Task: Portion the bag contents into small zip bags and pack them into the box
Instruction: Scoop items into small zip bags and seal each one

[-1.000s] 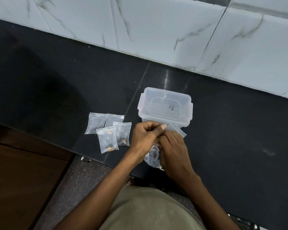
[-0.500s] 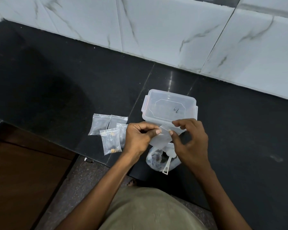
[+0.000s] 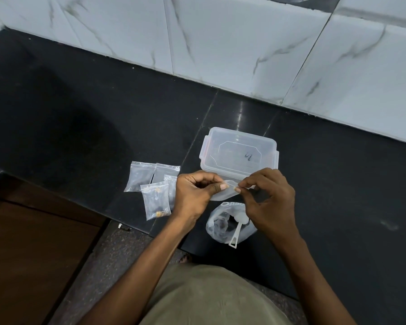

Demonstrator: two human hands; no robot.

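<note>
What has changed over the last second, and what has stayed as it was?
The right hand rose off the large bag, uncovering its scoop, and now pinches the small zip bag opposite the left hand, which kept its pinch. The box and the four zip bags stayed put.

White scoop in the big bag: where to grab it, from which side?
Probably the flat handle end of the scoop: it pokes out of the big bag toward the person, while the bowl sits buried inside. Pinch it from the near edge of the counter, thumb on top, and draw it out along the handle.
</note>
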